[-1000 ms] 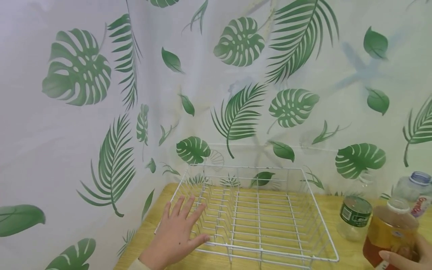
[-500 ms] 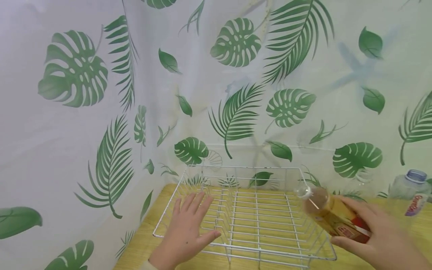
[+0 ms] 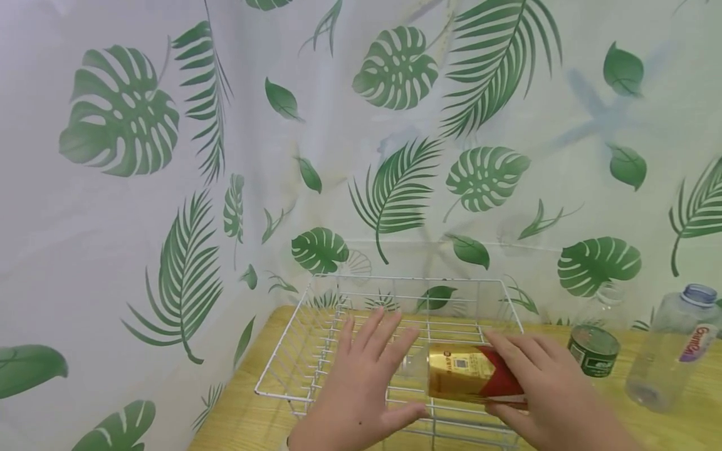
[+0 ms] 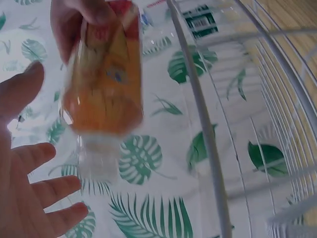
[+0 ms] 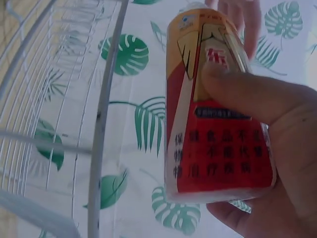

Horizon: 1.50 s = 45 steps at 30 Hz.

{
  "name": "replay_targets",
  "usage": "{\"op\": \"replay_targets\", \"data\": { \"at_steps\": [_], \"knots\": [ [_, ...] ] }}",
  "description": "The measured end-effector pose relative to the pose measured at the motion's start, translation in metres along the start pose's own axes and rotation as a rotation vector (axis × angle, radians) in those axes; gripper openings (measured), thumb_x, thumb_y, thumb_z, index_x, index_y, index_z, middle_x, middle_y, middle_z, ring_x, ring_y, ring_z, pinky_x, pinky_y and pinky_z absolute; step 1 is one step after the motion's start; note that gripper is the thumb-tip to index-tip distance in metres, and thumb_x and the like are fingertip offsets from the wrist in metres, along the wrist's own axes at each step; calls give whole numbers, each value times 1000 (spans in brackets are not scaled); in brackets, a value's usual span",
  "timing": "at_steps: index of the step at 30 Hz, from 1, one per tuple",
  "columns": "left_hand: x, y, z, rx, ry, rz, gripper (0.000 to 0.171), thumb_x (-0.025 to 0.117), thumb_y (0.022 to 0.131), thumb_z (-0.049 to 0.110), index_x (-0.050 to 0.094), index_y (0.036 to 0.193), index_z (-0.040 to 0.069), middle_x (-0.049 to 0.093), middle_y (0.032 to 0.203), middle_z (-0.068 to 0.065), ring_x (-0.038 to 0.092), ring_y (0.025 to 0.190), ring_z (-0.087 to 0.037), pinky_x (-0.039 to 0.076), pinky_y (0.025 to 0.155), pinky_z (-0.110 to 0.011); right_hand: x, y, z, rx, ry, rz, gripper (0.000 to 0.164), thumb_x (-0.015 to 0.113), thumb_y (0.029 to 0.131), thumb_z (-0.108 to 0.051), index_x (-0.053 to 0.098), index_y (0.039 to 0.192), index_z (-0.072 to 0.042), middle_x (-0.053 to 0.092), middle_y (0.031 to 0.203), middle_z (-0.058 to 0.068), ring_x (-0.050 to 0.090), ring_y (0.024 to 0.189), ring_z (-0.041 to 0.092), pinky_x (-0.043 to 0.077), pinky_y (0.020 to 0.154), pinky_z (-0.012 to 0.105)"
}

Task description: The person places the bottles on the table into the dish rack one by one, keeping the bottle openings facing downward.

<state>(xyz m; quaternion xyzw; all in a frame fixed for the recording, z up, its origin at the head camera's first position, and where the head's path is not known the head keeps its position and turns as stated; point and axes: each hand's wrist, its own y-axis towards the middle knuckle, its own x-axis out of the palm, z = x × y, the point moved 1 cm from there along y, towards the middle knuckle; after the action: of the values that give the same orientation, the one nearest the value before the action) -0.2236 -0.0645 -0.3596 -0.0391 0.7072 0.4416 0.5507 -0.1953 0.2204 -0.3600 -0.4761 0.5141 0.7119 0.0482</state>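
Where the background was covered by a white sheet printed with green leaves, its lower part was met by a wooden table. On that surface a white wire rack was set. Above it the left hand was held with fingers and thumb spread wide, while an amber bottle was gripped near its base by the right hand. Sideways over the rack it was held, its neck pointed toward the left hand; whether any wire was touched could not be told. To the right, a clear bottle and a green-labelled bottle were stood upright.
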Motion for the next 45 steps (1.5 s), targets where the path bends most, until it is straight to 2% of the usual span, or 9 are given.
{"op": "replay_targets", "data": {
  "at_steps": [3, 10, 15, 22, 28, 33, 36, 40, 45],
  "knots": [
    [2, 6, 13, 46, 62, 3, 97, 70, 81, 70, 34, 158, 24, 30, 163, -4, 14, 154, -26, 21, 116, -66, 6, 6, -8, -45, -21, 52, 81, 41, 91, -72, 61, 137, -8, 62, 124, 2, 57, 106, 28, 56, 78, 49],
    [11, 11, 26, 137, 146, 43, 95, 81, 74, 64, 48, 148, 16, 50, 150, -4, 38, 145, -23, 31, 116, -57, 19, 9, -22, -67, 18, 69, 74, 51, 89, -71, 64, 133, -12, 60, 126, -2, 57, 110, 21, 55, 82, 41],
    [19, 11, 27, 167, 126, 86, 90, 88, 71, 51, 52, 143, 11, 59, 138, -3, 54, 129, -20, 43, 110, -37, 26, 8, -27, -58, 39, 43, 74, 45, 91, -70, 62, 135, -13, 60, 128, -5, 56, 112, 19, 58, 82, 42],
    [22, 10, 30, 148, 101, 103, 86, 91, 68, 48, 57, 138, 11, 65, 127, 0, 64, 110, -14, 53, 95, -25, 27, 4, -27, -75, 6, 52, 70, 65, 86, -67, 63, 131, -13, 60, 125, -6, 54, 110, 17, 57, 80, 35],
    [23, 11, 30, 126, 128, 108, 84, 89, 70, 51, 57, 137, 11, 66, 122, 1, 64, 109, -13, 55, 91, -25, 24, 9, -28, -105, -7, 73, 81, 93, 65, -48, 64, 132, -13, 61, 126, -5, 54, 115, 20, 53, 88, 33],
    [24, 9, 29, 110, 114, 81, 82, 87, 72, 51, 55, 137, 13, 65, 120, 3, 64, 108, -12, 56, 88, -25, 24, 9, -28, -105, -12, 65, 91, 96, 56, -42, 62, 135, -13, 61, 128, -1, 53, 121, 25, 50, 96, 33],
    [22, 9, 29, 58, 51, 22, 81, 86, 74, 51, 54, 139, 15, 65, 123, 4, 63, 110, -11, 56, 89, -26, 20, 8, -26, -63, 25, 56, 94, 94, 62, -49, 57, 141, -14, 58, 133, 1, 52, 123, 26, 55, 91, 36],
    [16, 10, 28, -54, -130, -84, 76, 85, 79, 48, 52, 141, 19, 65, 126, 8, 62, 108, -7, 55, 87, -25, 8, 9, -26, 92, 160, 7, 100, 91, 68, -52, 46, 151, -20, 51, 142, 2, 51, 121, 24, 60, 80, 39],
    [11, 12, 25, -203, -356, -210, 70, 80, 84, 49, 49, 143, 27, 60, 128, 16, 55, 100, -1, 52, 81, -23, -12, 10, -25, 283, 429, -27, 110, 93, 72, -32, 28, 159, -29, 45, 151, 1, 50, 127, 20, 56, 87, 56]
  ]
}}
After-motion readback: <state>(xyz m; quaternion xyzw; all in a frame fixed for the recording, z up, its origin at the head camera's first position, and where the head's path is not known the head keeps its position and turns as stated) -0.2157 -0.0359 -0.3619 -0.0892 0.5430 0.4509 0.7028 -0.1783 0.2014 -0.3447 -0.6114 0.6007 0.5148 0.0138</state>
